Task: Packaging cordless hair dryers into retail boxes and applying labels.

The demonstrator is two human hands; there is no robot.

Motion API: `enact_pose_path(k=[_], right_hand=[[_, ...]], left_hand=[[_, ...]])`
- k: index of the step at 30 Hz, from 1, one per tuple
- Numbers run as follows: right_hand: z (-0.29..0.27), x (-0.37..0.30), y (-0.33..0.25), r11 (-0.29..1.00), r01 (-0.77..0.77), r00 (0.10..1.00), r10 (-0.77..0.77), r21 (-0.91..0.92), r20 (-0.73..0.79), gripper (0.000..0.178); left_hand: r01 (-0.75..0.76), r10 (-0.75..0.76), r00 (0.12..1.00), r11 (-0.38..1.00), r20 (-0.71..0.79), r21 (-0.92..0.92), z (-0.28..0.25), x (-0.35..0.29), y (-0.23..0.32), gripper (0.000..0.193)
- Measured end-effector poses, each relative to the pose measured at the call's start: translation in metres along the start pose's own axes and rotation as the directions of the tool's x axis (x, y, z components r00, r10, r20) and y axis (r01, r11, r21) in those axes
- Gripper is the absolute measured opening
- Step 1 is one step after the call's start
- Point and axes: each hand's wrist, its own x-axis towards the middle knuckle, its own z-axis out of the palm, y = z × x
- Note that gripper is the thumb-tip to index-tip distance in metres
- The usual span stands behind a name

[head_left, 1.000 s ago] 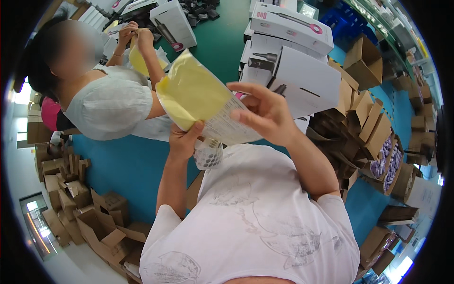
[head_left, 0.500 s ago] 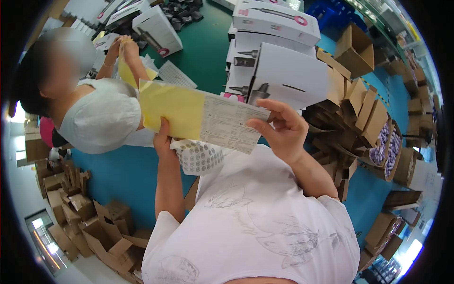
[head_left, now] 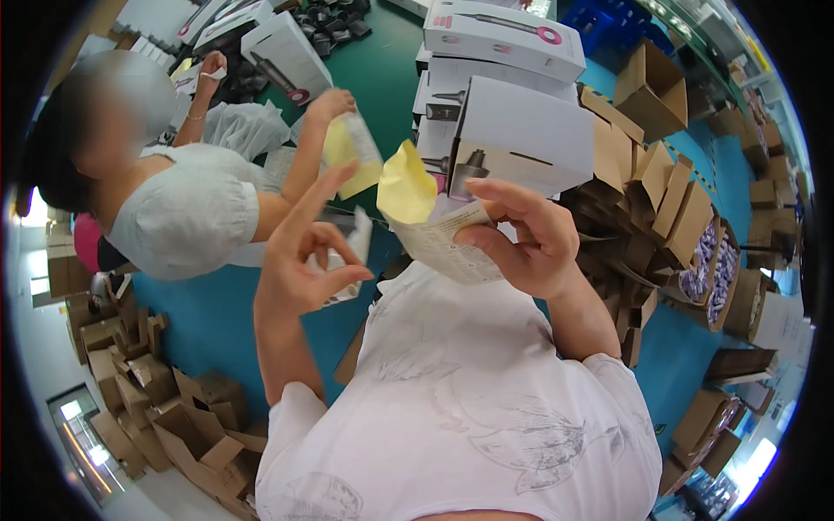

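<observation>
Pinched between the thumb and fingers of my right hand [head_left: 530,239] is a printed label sheet [head_left: 447,245]. Its yellow part curls upward at the free end. My left hand [head_left: 304,252] is to the left of this sheet, apart from it. Its index finger points up, while the thumb and the other fingers curl around a white sheet of round stickers [head_left: 344,293], partly hidden behind the hand and blurred. Beyond my right hand stands a white product box [head_left: 530,143], with a picture of a grey device on its side.
More white boxes [head_left: 504,39] are stacked on the green table [head_left: 382,87]. At left, a co-worker [head_left: 187,204] holds another yellow-and-white sheet [head_left: 352,156]. Black parts [head_left: 334,26] lie at the back. Cardboard cartons [head_left: 647,182] crowd the right side, others [head_left: 204,434] the lower left.
My left hand has let go of the label sheet's yellow end and moved slightly left. That end has curled up and toward my right hand. The co-worker's hand has swung right with a yellow sheet.
</observation>
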Motion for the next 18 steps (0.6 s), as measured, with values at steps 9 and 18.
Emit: enact_pose_path(k=[9, 18], right_hand=[[0.008, 0.043, -0.020, 0.974, 0.165, 0.985, -0.155, -0.156, 0.071, 0.039], [0.068, 0.041, -0.023, 0.800, 0.473, 0.872, -0.484, -0.369, 0.070, 0.038]], left_hand=[[0.248, -0.137, 0.946, 0.890, 0.294, -0.383, -0.006, -0.015, -0.019, 0.018], [0.087, -0.100, 0.929, 0.995, -0.355, -0.053, 0.019, -0.039, 0.028, 0.016]])
